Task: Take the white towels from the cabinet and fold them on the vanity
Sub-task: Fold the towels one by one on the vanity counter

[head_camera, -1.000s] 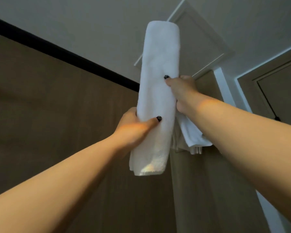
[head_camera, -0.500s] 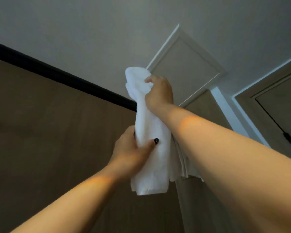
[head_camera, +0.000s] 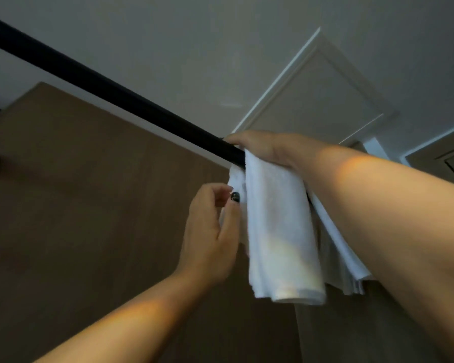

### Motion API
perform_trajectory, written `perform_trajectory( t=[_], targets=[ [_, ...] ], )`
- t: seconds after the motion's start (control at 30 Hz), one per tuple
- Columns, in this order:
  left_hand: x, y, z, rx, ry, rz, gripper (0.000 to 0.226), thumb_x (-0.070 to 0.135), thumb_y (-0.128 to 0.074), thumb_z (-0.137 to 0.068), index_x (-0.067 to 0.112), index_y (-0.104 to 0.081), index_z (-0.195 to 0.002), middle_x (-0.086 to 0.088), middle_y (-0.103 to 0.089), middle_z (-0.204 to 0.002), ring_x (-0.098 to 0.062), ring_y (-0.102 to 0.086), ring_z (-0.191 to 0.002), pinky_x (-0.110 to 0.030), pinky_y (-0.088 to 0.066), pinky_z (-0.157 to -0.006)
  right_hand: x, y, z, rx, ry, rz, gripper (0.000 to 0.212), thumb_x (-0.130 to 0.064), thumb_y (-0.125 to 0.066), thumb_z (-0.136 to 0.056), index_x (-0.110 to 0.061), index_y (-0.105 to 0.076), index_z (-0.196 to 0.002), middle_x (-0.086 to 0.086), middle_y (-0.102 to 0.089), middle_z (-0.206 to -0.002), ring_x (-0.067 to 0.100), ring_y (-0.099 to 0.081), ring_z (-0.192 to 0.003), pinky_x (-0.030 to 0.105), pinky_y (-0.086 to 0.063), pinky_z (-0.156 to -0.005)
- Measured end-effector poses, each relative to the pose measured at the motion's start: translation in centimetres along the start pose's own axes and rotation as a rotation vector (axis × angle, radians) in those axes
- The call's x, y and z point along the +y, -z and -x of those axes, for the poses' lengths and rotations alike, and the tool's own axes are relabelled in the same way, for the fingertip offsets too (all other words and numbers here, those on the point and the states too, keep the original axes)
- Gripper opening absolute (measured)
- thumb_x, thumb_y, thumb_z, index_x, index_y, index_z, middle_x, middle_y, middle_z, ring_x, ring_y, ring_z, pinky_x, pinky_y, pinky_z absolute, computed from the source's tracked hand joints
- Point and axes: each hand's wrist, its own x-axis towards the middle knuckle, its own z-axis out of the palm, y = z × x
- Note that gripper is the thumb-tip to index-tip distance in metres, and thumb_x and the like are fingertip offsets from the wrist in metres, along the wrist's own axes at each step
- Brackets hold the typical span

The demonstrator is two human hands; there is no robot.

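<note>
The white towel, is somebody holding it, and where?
Yes. The right hand holds the folded white cloth towel at its top end, by the black bar. The left hand touches its left edge.

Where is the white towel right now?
In the head view, right of centre, the white towel hangs beneath the right hand at the black rail, with the left hand beside its left edge.

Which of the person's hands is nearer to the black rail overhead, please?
Right. The right hand rests at the black rail atop the white towel; the left hand sits lower, beside the towel.
</note>
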Motion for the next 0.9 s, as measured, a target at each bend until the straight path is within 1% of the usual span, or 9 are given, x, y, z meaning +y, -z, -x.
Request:
perform_trajectory(
  t=[0.1,0.17,0.23,0.33,0.4,0.5,0.57,0.67,0.9],
  targets=[
    [-0.5,0.3,-2.3,-0.066,0.131,-0.046,0.038,0.040,-0.065,-0.091,0.032,-0.043,-0.121,0.010,-0.049,-0.122,-0.009,-0.053,-0.110,-0.029,-0.050,-0.088,0.4,-0.1,-0.7,-0.047,-0.068,-0.143,0.055,-0.043,-0.046,-0.097,-0.034,-0.071,-0.049,-0.012,-0.062,-0.049,0.004,-0.059,-0.045,0.025,-0.045,-0.066],
    [-0.4,-0.1,-3.7,-0.258,0.263,0.004,0.071,0.040,-0.077,-0.081,0.026,-0.034,-0.136,0.011,-0.049,-0.126,-0.006,-0.053,-0.110,-0.025,-0.047,-0.087,0.5,-0.1,-0.9,-0.043,-0.099,-0.175,0.053,-0.051,-0.052,-0.092,-0.030,-0.071,-0.048,-0.006,-0.064,-0.051,0.009,-0.061,-0.048,0.029,-0.046,-0.068],
    [0.0,-0.9,-4.4,-0.379,0.282,0.072,0.077,0.034,-0.083,-0.074,0.016,-0.042,-0.136,0.006,-0.058,-0.120,-0.013,-0.060,-0.107,-0.033,-0.053,-0.086,0.6,0.0,-0.6,-0.033,-0.143,-0.216,0.051,-0.062,-0.058,-0.083,-0.024,-0.074,-0.053,0.000,-0.068,-0.059,0.014,-0.065,-0.056,0.029,-0.048,-0.070],
    [-0.4,-2.0,-4.5,-0.324,0.212,0.110,0.035,0.023,-0.077,-0.078,0.027,-0.059,-0.108,0.009,-0.065,-0.102,-0.015,-0.064,-0.100,-0.026,-0.054,-0.076,0.7,-0.2,0.8,0.146,-0.140,-0.215,0.047,-0.068,-0.063,-0.077,-0.024,-0.072,-0.087,-0.005,-0.067,-0.080,0.011,-0.065,-0.076,0.027,-0.046,-0.071],
    [-0.8,-1.9,-4.1,-0.297,0.306,0.130,0.033,0.019,-0.077,-0.083,0.025,-0.059,-0.110,0.007,-0.066,-0.106,-0.017,-0.065,-0.103,-0.021,-0.053,-0.074,1.2,-0.9,2.3,0.317,0.002,-0.105,0.042,-0.063,-0.062,-0.079,-0.027,-0.070,-0.097,-0.011,-0.068,-0.093,0.008,-0.064,-0.090,0.022,-0.046,-0.073],
    [-1.2,-1.1,-3.3,-0.376,0.453,0.214,0.034,0.011,-0.075,-0.084,0.013,-0.064,-0.116,-0.007,-0.072,-0.112,-0.023,-0.071,-0.100,-0.036,-0.060,-0.081,2.4,-2.7,6.1,0.346,0.194,0.184,0.070,-0.059,-0.053,-0.076,-0.032,-0.048,-0.140,-0.007,-0.049,-0.144,0.013,-0.044,-0.132,0.034,-0.036,-0.108],
    [-0.9,-0.2,-2.7,-0.418,0.479,0.298,0.036,0.014,-0.077,-0.078,0.015,-0.066,-0.112,-0.006,-0.074,-0.109,-0.021,-0.073,-0.095,-0.037,-0.061,-0.080,3.1,-3.2,7.7,0.374,0.221,0.254,0.081,-0.059,-0.048,-0.074,-0.032,-0.032,-0.149,-0.006,-0.037,-0.153,0.017,-0.034,-0.140,0.042,-0.029,-0.115],
    [-0.7,0.0,-1.8,-0.474,0.505,0.402,0.050,0.023,-0.078,-0.069,0.013,-0.066,-0.116,-0.006,-0.075,-0.108,-0.022,-0.073,-0.096,-0.038,-0.061,-0.081,3.5,-3.2,7.6,0.448,0.149,0.184,0.074,-0.056,-0.046,-0.080,-0.031,-0.034,-0.148,-0.005,-0.040,-0.152,0.020,-0.036,-0.139,0.048,-0.029,-0.114],
    [-0.7,0.3,-1.1,-0.522,0.501,0.369,0.037,0.018,-0.073,-0.083,0.010,-0.066,-0.118,-0.004,-0.075,-0.109,-0.021,-0.072,-0.102,-0.038,-0.058,-0.089,3.7,-5.4,6.5,0.745,0.111,-0.055,0.042,-0.047,-0.032,-0.088,-0.030,-0.062,-0.112,-0.008,-0.064,-0.115,0.019,-0.056,-0.114,0.044,-0.042,-0.101]
  ],
)
